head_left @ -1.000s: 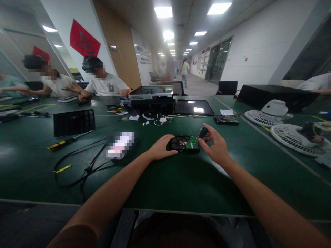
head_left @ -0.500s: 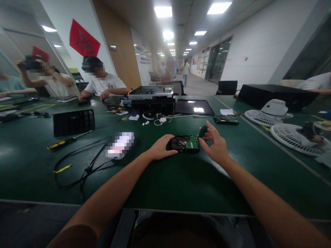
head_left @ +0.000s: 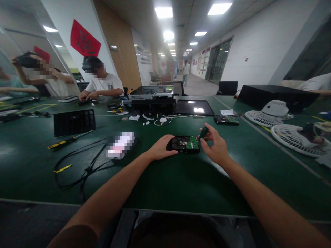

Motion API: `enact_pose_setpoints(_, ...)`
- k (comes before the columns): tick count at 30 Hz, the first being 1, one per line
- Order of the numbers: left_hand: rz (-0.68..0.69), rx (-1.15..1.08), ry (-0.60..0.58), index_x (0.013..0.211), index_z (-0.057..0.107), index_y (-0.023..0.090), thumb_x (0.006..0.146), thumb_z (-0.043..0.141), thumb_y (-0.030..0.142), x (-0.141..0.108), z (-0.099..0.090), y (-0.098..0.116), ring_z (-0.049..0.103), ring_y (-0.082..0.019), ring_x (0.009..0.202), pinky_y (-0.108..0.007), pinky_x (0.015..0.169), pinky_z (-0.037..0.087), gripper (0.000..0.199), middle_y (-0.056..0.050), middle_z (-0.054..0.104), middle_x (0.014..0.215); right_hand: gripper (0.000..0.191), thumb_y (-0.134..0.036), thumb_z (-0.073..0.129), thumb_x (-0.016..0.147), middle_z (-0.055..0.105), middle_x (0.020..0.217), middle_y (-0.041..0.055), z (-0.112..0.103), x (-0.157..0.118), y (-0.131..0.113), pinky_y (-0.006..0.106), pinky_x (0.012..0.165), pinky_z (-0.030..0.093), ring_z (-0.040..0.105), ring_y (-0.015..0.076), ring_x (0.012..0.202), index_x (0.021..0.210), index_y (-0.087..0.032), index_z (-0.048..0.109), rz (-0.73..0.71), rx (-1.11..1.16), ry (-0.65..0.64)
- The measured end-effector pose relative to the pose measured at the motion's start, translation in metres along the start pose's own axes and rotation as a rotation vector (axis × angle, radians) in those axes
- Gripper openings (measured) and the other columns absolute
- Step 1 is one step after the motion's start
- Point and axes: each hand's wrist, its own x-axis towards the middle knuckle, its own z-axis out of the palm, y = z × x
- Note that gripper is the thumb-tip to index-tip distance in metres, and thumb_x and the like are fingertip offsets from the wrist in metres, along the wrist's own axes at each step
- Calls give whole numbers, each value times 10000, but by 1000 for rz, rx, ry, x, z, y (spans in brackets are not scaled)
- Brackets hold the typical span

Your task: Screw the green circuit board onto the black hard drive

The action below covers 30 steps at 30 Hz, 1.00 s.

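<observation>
A hard drive [head_left: 181, 144] lies on the green table with its green circuit board facing up. My left hand [head_left: 162, 148] grips its left end, the thumb along the near edge and the fingers along the far edge. At the drive's right end, my right hand [head_left: 214, 144] holds a screwdriver [head_left: 203, 133] by its dark green handle, between thumb and fingers. The handle leans, and its lower end is at the board's right edge. Whether the tip sits in a screw is too small to tell.
A second hard drive [head_left: 226, 120] lies farther back. To the left are a phone [head_left: 121, 144], black cables [head_left: 88, 169], a yellow-black screwdriver [head_left: 64, 142] and a dark panel [head_left: 74, 123]. An opened computer case [head_left: 152, 103] stands behind, white fan parts [head_left: 297, 137] at right. Co-workers sit across at left.
My right fingers have shifted slightly on the screwdriver handle, the upper finger coming down closer around it. My left hand and the hard drive stay in place.
</observation>
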Motion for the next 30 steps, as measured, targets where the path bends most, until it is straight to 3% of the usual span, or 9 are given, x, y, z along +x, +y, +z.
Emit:
enact_pose_setpoints(5,7,-1,2,1532,484,229,854,780,603,0,-1,1,533,-358,1416,-534,1200,448,829,-139,550,1524,722,-322,711,937,730,1327,98,-1,1,0,503,888,653,738,262,939,1605,-313,438,-5,-74,27)
enact_pose_setpoints(13,3,-7,7,1534,483,228,849,789,607,0,0,0,535,-364,1411,-544,1197,445,841,-146,550,1522,729,-273,649,970,697,1411,89,0,0,1,514,1001,626,761,266,1050,1640,-328,366,-4,18,-12)
enact_pose_setpoints(25,25,9,11,1526,481,219,863,776,597,0,1,-1,530,-349,1415,-518,1213,437,819,-141,546,1524,696,-356,707,951,734,1272,100,0,0,4,502,903,656,749,270,975,1594,-305,445,-14,-67,39)
enact_pose_setpoints(30,4,7,2,1538,474,211,862,771,618,0,0,-1,531,-354,1415,-523,1207,441,843,-148,548,1523,685,-310,671,968,711,1363,100,1,0,3,519,991,625,762,271,1033,1601,-306,412,-24,-13,25)
